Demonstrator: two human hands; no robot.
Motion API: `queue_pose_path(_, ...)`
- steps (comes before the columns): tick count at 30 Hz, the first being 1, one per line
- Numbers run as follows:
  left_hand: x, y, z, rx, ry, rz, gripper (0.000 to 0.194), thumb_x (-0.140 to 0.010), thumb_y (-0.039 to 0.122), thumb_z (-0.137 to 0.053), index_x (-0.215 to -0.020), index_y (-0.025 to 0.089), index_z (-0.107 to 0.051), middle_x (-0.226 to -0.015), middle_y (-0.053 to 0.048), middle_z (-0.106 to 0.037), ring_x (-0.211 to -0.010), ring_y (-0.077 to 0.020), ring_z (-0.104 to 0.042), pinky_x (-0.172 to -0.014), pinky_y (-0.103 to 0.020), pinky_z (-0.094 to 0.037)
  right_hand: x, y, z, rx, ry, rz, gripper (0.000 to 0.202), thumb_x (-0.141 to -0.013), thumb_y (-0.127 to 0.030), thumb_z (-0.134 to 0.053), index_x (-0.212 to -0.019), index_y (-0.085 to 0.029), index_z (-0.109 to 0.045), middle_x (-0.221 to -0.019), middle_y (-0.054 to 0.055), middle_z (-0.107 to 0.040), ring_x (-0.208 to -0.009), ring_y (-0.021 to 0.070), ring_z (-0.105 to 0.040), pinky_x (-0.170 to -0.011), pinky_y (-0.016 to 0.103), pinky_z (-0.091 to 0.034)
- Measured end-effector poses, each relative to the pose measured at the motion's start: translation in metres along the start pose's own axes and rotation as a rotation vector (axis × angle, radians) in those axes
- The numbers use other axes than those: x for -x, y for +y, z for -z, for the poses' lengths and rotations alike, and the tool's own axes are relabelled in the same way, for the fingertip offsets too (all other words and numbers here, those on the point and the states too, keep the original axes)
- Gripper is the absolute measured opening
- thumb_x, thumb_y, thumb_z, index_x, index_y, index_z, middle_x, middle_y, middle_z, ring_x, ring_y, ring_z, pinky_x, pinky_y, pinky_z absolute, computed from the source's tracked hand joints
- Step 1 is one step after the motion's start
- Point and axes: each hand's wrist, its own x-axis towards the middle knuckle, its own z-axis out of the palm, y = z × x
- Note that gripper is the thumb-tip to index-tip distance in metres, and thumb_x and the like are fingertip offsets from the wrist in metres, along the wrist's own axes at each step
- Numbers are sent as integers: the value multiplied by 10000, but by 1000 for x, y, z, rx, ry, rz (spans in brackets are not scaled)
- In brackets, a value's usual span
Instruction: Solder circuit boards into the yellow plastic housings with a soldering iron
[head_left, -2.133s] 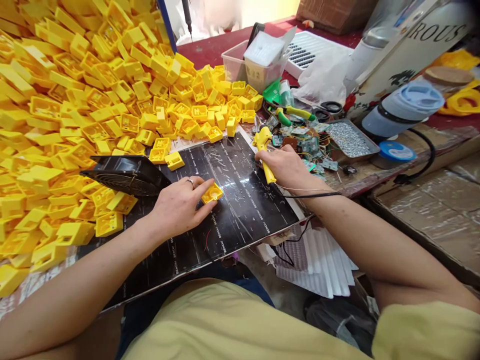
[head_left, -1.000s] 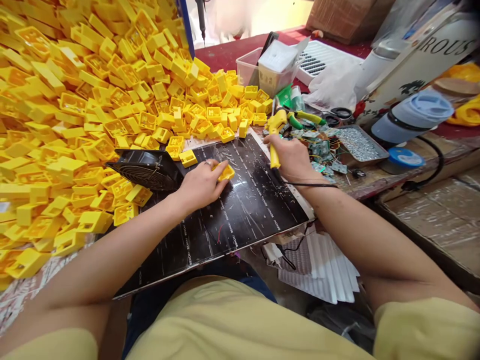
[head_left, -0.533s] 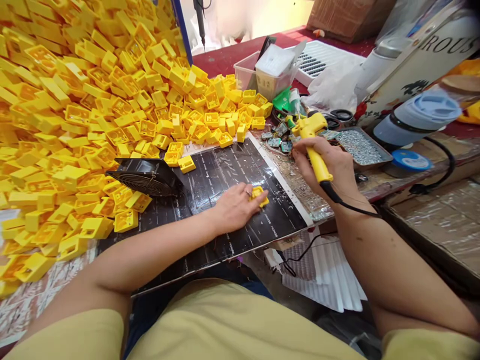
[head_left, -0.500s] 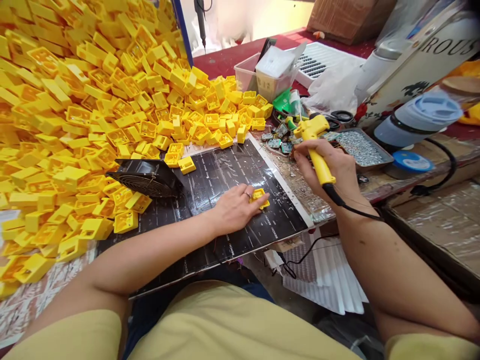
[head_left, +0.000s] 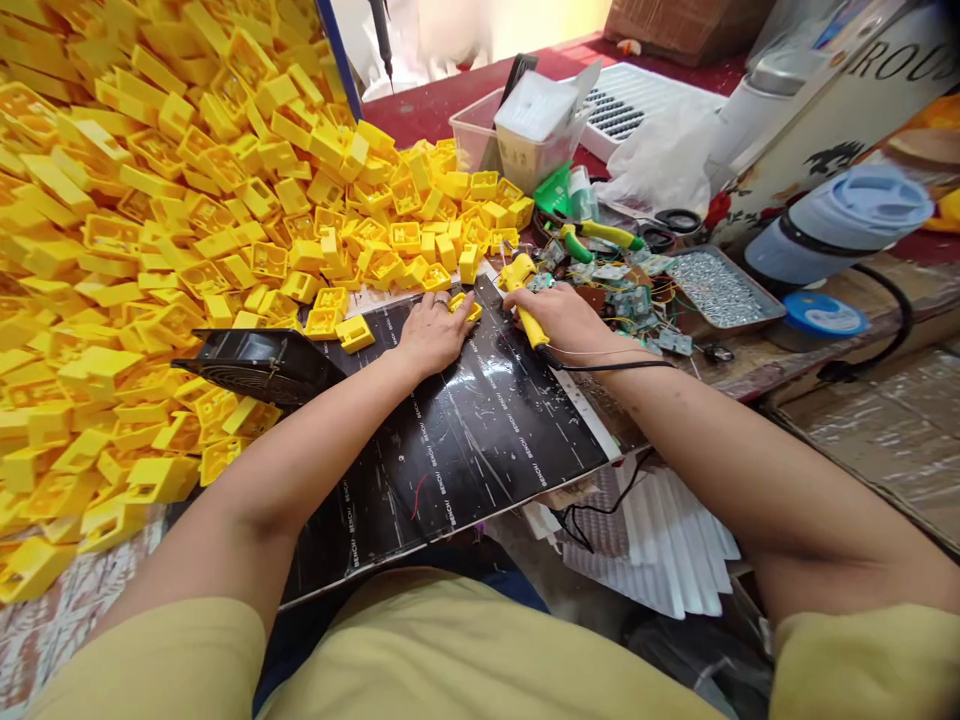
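My left hand point(head_left: 433, 335) is at the far edge of the black mat point(head_left: 480, 430), its fingers closed on a small open yellow plastic housing point(head_left: 465, 306). What is inside the housing is too small to make out. Just to the right, my right hand point(head_left: 559, 318) grips a yellow soldering gun point(head_left: 531, 325) by its handle. Its front end points away from me, and a black cord runs back over my forearm. A large heap of similar yellow housings point(head_left: 247, 210) lies beyond and to the left of my left hand.
A black fan point(head_left: 255, 360) stands at the mat's left. Small wired circuit boards point(head_left: 634, 300), a metal tray of screws point(head_left: 724, 288) and a blue-lidded tub point(head_left: 825, 318) lie right. Farther back are a plastic bin point(head_left: 474, 130), a blue-lidded cup point(head_left: 840, 230) and a hanging screwdriver point(head_left: 381, 40).
My left hand has slid the yellow housing away from me and leftward across the mat. My right hand has brought the soldering gun left and lower, close to the housing.
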Motion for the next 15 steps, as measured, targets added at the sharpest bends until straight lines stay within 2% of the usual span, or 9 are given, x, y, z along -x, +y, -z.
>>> queue_pose_path(6,-34,2,-1,38,-8,-38,546,-1011,381,-303,-1502,144,-339,-1389,-229,-462,-1276,-347,-428,-1037,-452,-371,-2,-3,-1,69,-23,-45,279,-947,-372,-561,-1111,-149,-596,-961,37,-629,-908,171,-614,-900,422,-510)
queue_pose_path(8,-36,10,1,41,-16,-63,542,-1016,367,-287,-1499,128,-339,-1390,-242,-457,-1268,-345,-438,-1035,-452,-371,-2,2,4,90,8,-111,264,-950,-344,-553,-1124,-150,-592,-910,26,-623,-879,170,-612,-892,423,-507)
queue_pose_path(10,-22,23,3,39,-30,-139,546,-1019,377,-279,-1495,118,-342,-1356,-237,-488,-1230,-328,-466,-1021,-435,-382,-1,10,10,109,65,-197,261,-953,-331,-542,-1134,-148,-584,-881,20,-613,-853,168,-607,-880,421,-507)
queue_pose_path(13,19,45,5,28,-34,-337,546,-1021,388,-258,-1486,116,-346,-1270,-223,-541,-1147,-307,-511,-962,-414,-421,-1,23,17,116,158,-294,298,-956,-382,-537,-1144,-153,-571,-898,25,-605,-831,159,-597,-834,394,-520)
queue_pose_path(15,43,53,6,40,-21,-463,531,-1019,392,-263,-1473,136,-368,-1230,-209,-558,-1088,-290,-534,-921,-400,-445,-1,28,18,105,206,-307,329,-954,-419,-536,-1153,-159,-564,-926,31,-605,-826,154,-592,-799,370,-527)
